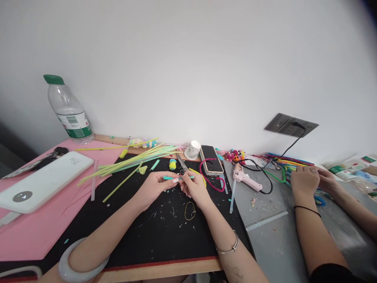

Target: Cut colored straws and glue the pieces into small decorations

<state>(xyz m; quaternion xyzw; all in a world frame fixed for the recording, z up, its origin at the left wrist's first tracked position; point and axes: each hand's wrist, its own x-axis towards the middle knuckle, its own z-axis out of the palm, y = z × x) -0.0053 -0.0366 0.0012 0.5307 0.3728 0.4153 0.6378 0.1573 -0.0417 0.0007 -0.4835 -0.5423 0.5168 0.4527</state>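
Note:
Above the black mat, both hands meet over a short teal pipe cleaner. My left hand pinches it between thumb and fingers. My right hand is closed on teal pipe cleaner too, its end poking out past the fingers; whether this is the same piece I cannot tell. Just behind the right hand lie scissors, handles partly hidden. A small yellow and blue fuzzy piece sits beside them. Nearby are a loose teal piece and a yellow fuzzy bit.
Yellow and green pipe cleaners spread at left, near a white power bank and a bottle. Behind stand a paper cup and a phone. A corded pink glue gun lies right, near a co-worker's hands.

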